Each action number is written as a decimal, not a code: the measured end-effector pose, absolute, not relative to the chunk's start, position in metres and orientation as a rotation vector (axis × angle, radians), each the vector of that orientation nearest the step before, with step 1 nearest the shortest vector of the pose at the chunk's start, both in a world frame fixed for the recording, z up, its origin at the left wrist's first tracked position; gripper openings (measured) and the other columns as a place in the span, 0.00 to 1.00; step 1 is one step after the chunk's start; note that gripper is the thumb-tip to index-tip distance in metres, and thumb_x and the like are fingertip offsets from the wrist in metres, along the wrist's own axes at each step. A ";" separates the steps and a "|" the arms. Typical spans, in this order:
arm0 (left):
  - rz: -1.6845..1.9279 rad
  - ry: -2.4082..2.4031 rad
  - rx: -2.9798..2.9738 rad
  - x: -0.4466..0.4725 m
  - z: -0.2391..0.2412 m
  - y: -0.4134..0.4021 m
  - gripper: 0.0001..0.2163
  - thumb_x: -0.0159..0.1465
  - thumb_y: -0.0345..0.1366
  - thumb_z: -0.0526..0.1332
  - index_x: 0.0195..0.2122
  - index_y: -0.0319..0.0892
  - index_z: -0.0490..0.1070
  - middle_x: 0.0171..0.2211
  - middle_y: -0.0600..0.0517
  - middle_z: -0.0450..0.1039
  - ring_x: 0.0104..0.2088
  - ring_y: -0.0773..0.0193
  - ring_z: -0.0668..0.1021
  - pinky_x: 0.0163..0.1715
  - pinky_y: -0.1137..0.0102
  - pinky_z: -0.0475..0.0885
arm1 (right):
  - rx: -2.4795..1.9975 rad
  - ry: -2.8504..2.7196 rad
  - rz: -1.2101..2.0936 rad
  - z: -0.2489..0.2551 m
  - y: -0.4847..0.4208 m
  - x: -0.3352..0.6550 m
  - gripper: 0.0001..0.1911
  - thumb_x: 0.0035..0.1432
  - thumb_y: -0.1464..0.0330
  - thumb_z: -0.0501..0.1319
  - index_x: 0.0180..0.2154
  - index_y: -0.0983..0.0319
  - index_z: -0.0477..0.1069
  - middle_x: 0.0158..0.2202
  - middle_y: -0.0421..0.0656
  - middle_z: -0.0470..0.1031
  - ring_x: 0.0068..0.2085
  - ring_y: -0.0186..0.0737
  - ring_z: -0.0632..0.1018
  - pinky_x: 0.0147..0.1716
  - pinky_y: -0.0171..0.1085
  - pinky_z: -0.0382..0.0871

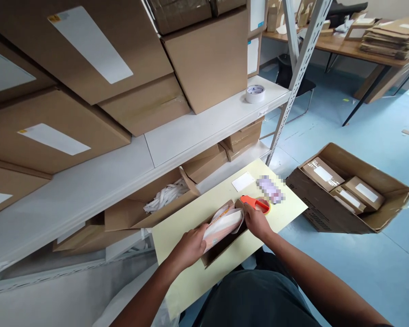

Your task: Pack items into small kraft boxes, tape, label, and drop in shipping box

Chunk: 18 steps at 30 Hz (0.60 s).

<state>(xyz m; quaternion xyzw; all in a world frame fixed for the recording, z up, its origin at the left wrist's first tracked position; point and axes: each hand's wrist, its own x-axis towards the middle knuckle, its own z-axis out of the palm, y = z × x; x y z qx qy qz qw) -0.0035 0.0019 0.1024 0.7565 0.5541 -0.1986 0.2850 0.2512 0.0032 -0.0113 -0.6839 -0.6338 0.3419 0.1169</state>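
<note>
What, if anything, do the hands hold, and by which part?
The left hand holds the pale pink packet by its left end. The right hand is at the right end of the open box; whether it grips box or packet is unclear.

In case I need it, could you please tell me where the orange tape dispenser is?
In the head view, the orange tape dispenser lies right of centre on the yellow table, beside the right hand.
</note>
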 end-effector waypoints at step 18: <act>-0.445 1.646 1.741 0.005 0.024 0.013 0.19 0.57 0.25 0.59 0.50 0.40 0.74 0.50 0.44 0.79 0.51 0.54 0.79 0.49 0.67 0.71 | -2.001 -2.051 0.984 -0.001 0.002 0.240 0.27 0.67 0.71 0.48 0.66 0.62 0.60 0.44 0.53 0.81 0.44 0.50 0.82 0.42 0.41 0.72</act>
